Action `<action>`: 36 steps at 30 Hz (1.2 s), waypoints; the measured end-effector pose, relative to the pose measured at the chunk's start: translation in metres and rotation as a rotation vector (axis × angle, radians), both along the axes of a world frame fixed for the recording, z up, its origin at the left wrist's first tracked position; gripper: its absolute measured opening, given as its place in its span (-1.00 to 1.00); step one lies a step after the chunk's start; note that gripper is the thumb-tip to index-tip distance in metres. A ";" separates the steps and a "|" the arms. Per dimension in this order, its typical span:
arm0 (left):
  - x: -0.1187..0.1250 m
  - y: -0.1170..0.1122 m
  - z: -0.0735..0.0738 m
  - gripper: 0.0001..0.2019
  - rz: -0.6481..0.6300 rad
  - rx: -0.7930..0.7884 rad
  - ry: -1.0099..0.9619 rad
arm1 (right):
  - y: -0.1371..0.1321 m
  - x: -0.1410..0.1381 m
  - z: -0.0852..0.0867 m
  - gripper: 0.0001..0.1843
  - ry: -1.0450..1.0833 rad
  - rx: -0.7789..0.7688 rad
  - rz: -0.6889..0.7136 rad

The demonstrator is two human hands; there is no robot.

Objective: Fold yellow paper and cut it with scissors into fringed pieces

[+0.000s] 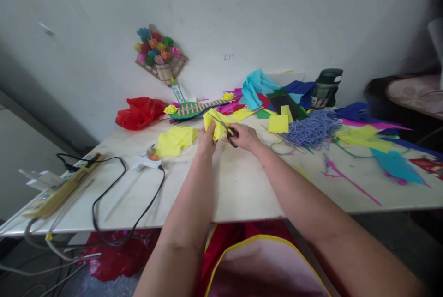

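Observation:
My left hand (206, 140) is closed on a folded piece of yellow paper (215, 124) and holds it up over the white table (242, 186). My right hand (244, 136) grips black-handled scissors (225, 130), whose blades reach into the yellow paper. More yellow paper (175, 141) lies crumpled just left of my left hand.
A glue gun (147, 162) with a black cord and a power strip (58, 188) lie at the left. Coloured paper scraps (377, 140), blue yarn (313, 130), a red bag (138, 112), a dark jug (325, 88) and a paper-flower craft (159, 54) crowd the back.

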State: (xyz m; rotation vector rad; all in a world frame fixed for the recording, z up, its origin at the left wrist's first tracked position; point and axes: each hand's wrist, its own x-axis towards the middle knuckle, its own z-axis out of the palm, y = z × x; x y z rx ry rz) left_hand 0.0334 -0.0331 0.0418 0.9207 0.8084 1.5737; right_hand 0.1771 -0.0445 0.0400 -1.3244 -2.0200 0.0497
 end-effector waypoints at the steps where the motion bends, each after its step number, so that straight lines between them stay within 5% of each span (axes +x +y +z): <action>1: 0.000 -0.001 0.001 -0.82 0.001 -0.007 -0.002 | 0.000 0.000 0.000 -0.58 0.002 0.000 0.002; 24: 0.005 0.001 0.000 -0.76 0.052 0.045 -0.018 | 0.005 -0.003 -0.005 -0.66 0.193 -0.047 0.023; 31: 0.011 0.000 0.003 -0.80 0.112 -0.020 -0.002 | 0.009 -0.007 -0.006 -0.69 0.699 -0.405 0.354; 36: 0.012 -0.001 0.003 -0.82 0.122 -0.047 0.010 | -0.003 -0.004 0.004 -0.76 0.785 -0.543 0.415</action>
